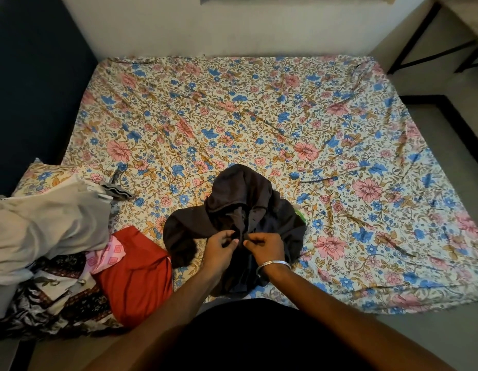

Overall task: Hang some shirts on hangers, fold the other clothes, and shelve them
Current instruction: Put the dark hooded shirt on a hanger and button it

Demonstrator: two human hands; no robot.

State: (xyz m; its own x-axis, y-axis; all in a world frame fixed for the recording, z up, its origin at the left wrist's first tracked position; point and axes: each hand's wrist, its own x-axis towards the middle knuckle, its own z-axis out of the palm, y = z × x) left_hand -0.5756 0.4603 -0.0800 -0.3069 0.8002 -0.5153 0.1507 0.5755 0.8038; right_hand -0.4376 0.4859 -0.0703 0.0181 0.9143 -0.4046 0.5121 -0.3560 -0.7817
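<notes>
Floral bedsheet [259, 108] covers a wide mattress against a pale wall. Heaped at its near left edge lie a grey garment [45, 226], patterned cloths [58, 298] and a red garment [141, 277]. Near centre, a crumpled dark shirt [237, 199] lies bunched; left hand [219, 250] and right hand [267, 247] each pinch its fabric.

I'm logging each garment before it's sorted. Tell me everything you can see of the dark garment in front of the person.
The dark garment is brownish-black, soft woven-looking cloth, crumpled in a loose heap on the floral bedsheet near the bed's near edge. A front opening runs down its middle. The left hand and right hand each pinch an edge of that opening. A red garment lies at its left; whether they touch is unclear. Something green peeks out at its right.
</notes>
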